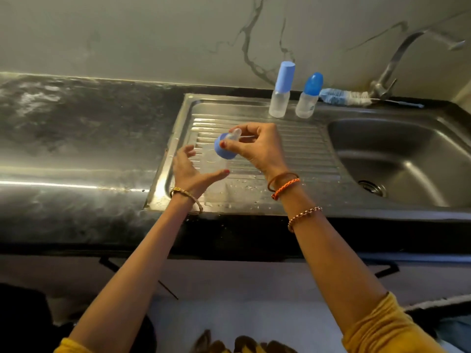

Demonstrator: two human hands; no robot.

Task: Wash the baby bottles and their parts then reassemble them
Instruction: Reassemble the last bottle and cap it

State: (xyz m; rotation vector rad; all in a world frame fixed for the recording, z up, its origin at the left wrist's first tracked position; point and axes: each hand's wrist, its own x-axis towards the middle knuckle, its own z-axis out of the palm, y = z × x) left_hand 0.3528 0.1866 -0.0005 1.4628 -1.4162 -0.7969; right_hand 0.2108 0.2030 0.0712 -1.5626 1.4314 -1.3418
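Pinching blue collar with teat (224,146) in my right hand (254,146); left hand (190,171) spread wide just below it, touching nothing I can see.

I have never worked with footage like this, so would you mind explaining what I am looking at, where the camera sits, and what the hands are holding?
There is no machine here: a person wears one wide-angle camera on the head, looking down at their own two bare hands over a steel sink unit.

The right hand pinches a blue collar with a clear teat. The left hand is cupped around a clear bottle body, which is hard to make out; I cannot tell how firmly it is gripped.

At the back of the drainboard stand two assembled bottles: a taller one with a pale blue cap and a shorter one with a darker blue domed cap. A bottle brush lies beside them, near the tap. The basin is on the right.
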